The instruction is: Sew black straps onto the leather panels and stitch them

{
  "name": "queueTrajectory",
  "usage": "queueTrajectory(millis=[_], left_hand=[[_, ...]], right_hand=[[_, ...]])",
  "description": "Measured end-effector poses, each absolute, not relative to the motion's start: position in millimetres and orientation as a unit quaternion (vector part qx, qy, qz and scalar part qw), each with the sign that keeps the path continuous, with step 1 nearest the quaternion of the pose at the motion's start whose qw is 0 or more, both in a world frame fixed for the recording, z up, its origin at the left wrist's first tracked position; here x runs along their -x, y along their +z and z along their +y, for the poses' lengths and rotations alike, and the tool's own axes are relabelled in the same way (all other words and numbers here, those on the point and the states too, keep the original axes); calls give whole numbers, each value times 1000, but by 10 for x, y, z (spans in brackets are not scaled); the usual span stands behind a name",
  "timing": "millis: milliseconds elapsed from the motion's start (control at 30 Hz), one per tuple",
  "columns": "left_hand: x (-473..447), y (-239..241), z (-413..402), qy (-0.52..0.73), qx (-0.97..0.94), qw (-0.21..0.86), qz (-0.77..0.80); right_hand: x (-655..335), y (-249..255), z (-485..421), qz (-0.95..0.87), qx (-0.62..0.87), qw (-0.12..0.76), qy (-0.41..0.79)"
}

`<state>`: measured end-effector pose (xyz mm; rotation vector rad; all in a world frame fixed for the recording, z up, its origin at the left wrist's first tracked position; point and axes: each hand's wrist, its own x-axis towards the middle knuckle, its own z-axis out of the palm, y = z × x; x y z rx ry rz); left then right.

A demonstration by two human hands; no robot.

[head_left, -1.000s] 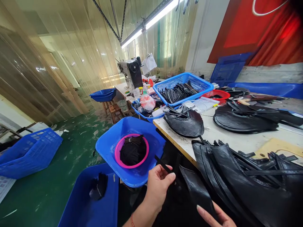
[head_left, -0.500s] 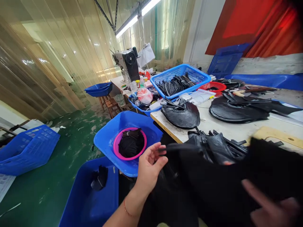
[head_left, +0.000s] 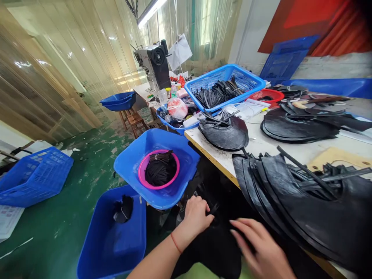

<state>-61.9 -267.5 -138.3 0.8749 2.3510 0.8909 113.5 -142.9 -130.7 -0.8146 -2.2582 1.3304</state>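
My left hand [head_left: 195,217] is low in the middle, fingers curled down into a heap of black leather pieces [head_left: 221,248] on my lap below the table edge. What it grips there I cannot make out. My right hand [head_left: 260,248] hovers just right of it over the same dark heap, fingers stretched out and a little blurred. A fanned stack of curved black leather panels [head_left: 293,201] with black strips on top overhangs the white table [head_left: 261,149] beside my right hand.
A blue tub [head_left: 132,164] holding a pink bowl [head_left: 142,169] of black strips stands left of my left hand, above another blue tub [head_left: 107,244]. Farther off are black round pieces [head_left: 225,135], a blue basket [head_left: 247,81] of strips, a sewing machine [head_left: 152,62] and a blue crate [head_left: 31,180] on the green floor.
The large black piece that my right hand was swinging across now lies on the stack on the table. Both hands have dropped to the dark heap on my lap; the left no longer pinches a strip.
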Motion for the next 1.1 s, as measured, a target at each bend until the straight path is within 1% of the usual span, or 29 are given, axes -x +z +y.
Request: queueTrajectory(millis=[100, 167, 267, 433, 600, 667, 800, 867, 933, 1033, 1100], left_hand=[[639, -1364, -2736, 343, -321, 244, 848], [666, -1337, -2799, 358, -320, 249, 841], [688, -1298, -2862, 389, -324, 247, 826], [690, -1254, -2893, 478, -342, 229, 776], [619, -1202, -2964, 490, -393, 185, 756], [555, -1178, -2993, 492, -445, 146, 734], [417, -1114, -3029, 491, -561, 31, 666], [372, -1077, -3032, 494, -566, 21, 659], [352, -1042, -3020, 512, -496, 57, 699], [355, -987, -2962, 574, -298, 189, 739], [359, -942, -2902, 616, -203, 277, 709]], right_hand=[[-836, -1607, -1542, -843, 269, 169, 434], [-681, -1773, -1543, -843, 277, 172, 428], [-553, -1878, -1537, -847, 255, 182, 430], [-442, -1847, -1572, -855, 216, 197, 428], [-432, -1853, -1566, -867, 200, 196, 412], [-441, -1851, -1566, -873, 195, 192, 405], [-440, -1738, -1543, -884, 194, 190, 380], [-456, -1620, -1507, -883, 210, 204, 367], [-503, -1476, -1473, -876, 230, 223, 361], [-617, -1258, -1468, -841, 266, 255, 397], [-686, -1134, -1498, -800, 295, 265, 450]])
